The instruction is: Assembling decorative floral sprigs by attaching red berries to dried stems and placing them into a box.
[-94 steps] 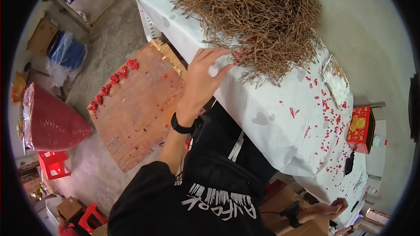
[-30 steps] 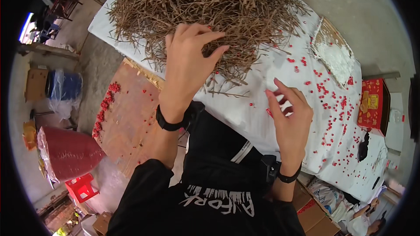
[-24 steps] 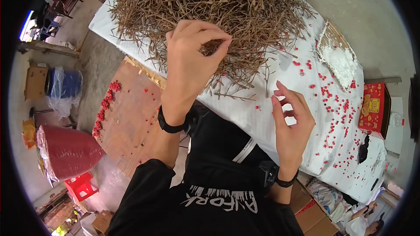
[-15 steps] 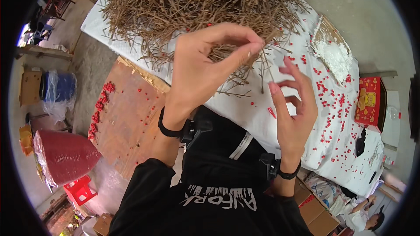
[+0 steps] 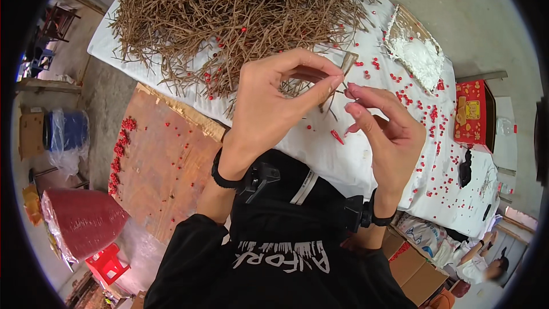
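My left hand [image 5: 266, 100] is closed, thumb and fingertips pinching a thin brown twig [image 5: 348, 62] whose cut end sticks up past the fingers. Close by, my right hand [image 5: 397, 134] has curled fingers, its fingertips drawn together at the twig's side shoot. Whatever is between them is too small to make out. Both hands are above the white-covered table [image 5: 297, 137], in front of a large heap of brown twigs [image 5: 240, 17]. A small red piece [image 5: 337, 137] lies on the cover below the hands.
Red berries [image 5: 433, 115] are scattered over the table's right side. A board with white paste [image 5: 417, 54] and a red box [image 5: 470, 113] stand there. Clusters of red berries [image 5: 118, 154] line a wooden board [image 5: 151, 177] at left. Another person [image 5: 474, 266] is at lower right.
My right hand has moved up and left to the twig, its fingers closing from a spread pose. My left hand keeps its pinch. The view has shifted slightly.
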Available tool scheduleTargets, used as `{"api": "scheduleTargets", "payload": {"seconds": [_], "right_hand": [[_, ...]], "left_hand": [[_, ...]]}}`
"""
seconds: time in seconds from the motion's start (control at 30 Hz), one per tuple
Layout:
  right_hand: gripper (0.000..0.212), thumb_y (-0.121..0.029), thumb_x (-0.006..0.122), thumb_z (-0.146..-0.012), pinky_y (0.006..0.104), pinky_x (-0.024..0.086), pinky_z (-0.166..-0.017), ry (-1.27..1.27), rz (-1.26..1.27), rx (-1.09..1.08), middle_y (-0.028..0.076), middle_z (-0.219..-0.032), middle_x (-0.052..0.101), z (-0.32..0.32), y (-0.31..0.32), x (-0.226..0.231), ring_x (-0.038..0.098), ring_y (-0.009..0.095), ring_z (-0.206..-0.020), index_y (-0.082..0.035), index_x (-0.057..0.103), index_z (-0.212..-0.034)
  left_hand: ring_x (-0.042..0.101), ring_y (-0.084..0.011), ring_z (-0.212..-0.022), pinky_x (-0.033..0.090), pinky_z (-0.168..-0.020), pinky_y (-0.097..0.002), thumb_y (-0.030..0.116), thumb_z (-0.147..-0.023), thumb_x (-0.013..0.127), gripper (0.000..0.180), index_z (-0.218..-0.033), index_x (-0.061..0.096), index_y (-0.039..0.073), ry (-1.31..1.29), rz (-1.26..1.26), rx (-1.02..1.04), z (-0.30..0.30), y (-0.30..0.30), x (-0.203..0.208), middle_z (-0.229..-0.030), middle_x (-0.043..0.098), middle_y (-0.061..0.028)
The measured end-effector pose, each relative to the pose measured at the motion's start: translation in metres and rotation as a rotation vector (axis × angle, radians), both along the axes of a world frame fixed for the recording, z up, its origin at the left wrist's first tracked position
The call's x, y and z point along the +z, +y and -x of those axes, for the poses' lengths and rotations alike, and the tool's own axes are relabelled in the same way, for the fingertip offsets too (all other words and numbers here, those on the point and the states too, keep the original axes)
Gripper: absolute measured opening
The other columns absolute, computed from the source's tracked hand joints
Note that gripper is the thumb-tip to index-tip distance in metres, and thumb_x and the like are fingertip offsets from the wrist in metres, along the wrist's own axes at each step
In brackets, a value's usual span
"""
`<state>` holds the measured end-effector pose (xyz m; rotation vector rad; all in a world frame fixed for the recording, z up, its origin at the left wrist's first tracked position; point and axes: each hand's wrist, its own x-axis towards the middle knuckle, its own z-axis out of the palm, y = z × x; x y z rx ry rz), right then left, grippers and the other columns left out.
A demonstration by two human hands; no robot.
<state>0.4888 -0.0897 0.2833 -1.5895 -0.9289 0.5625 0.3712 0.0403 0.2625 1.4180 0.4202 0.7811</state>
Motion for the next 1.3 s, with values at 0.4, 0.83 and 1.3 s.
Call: {"api": "scheduleTargets", "payload": {"seconds": [0.4,0.83,1.3], "right_hand": [[0.019,0.002,0.064,-0.084,0.0258,0.056,-0.066,0.236,-0.088,-0.088,0.011,-0.095,0.067,0.015,0.013,-0.008,0.065,0.015,-0.079,0.006,0.064,-0.102],[0.024,-0.001,0.060,-0.088,0.0313,0.056,-0.073,0.579,-0.316,-0.099,0.013,-0.099,0.064,0.023,0.035,-0.021,0.066,0.021,-0.085,0.007,0.057,-0.110],[0.021,-0.001,0.064,-0.085,0.0267,0.050,-0.076,0.284,-0.225,-0.218,0.012,-0.097,0.064,0.015,-0.014,-0.003,0.064,0.018,-0.089,0.005,0.061,-0.105]], "left_hand": [[0.065,-0.0168,-0.086,0.054,-0.080,-0.0288,-0.002,-0.080,0.068,0.038,-0.116,0.056,-0.005,-0.106,0.319,-0.081,0.010,-0.004,-0.002,-0.102,0.066,-0.0163],[0.063,-0.0123,-0.086,0.051,-0.073,-0.0248,0.005,-0.081,0.070,0.038,-0.118,0.060,0.001,-0.046,0.301,0.099,0.038,0.022,-0.021,-0.105,0.065,-0.0084],[0.064,-0.0187,-0.084,0.047,-0.080,-0.0296,0.004,-0.067,0.078,0.030,-0.096,0.071,0.002,0.070,-0.298,-0.097,0.008,-0.018,-0.003,-0.089,0.070,-0.0070]]}}
